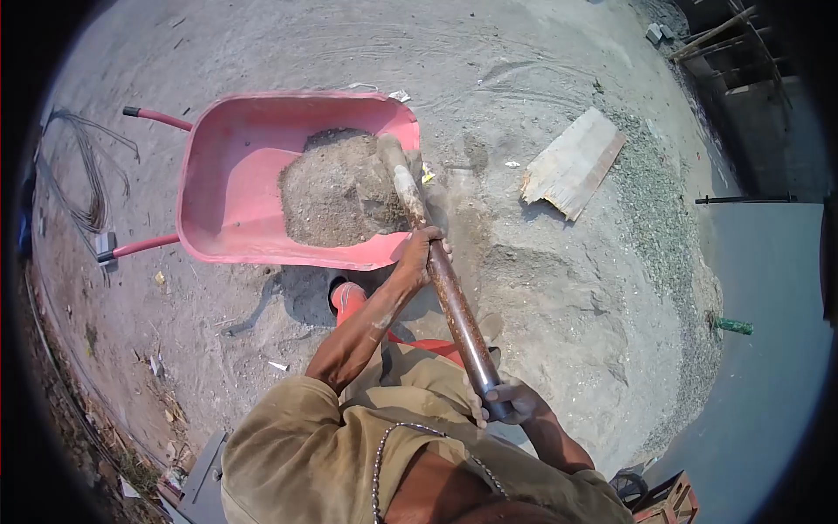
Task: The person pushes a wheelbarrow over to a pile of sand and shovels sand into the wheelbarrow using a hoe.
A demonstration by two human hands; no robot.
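Note:
A long rusty pole (458, 310) slants from my body up to the pink wheelbarrow (231, 179). My left hand (419, 253) is wrapped round its middle, close to the barrow's near rim. Around the pole's lower end my right hand (511, 402) is closed. The pole's far end, coated in pale dust, lies over the heap of sandy material (327, 192) in the right part of the barrow. Whatever tool head it has is not clearly visible against the heap.
A broken pale board (576, 164) lies on the ground to the right, beside a strip of gravel (655, 201). Loose rods and wire (92, 205) are at the far left. A grey wall (768, 297) stands at the right, with a green object (733, 326) near its foot.

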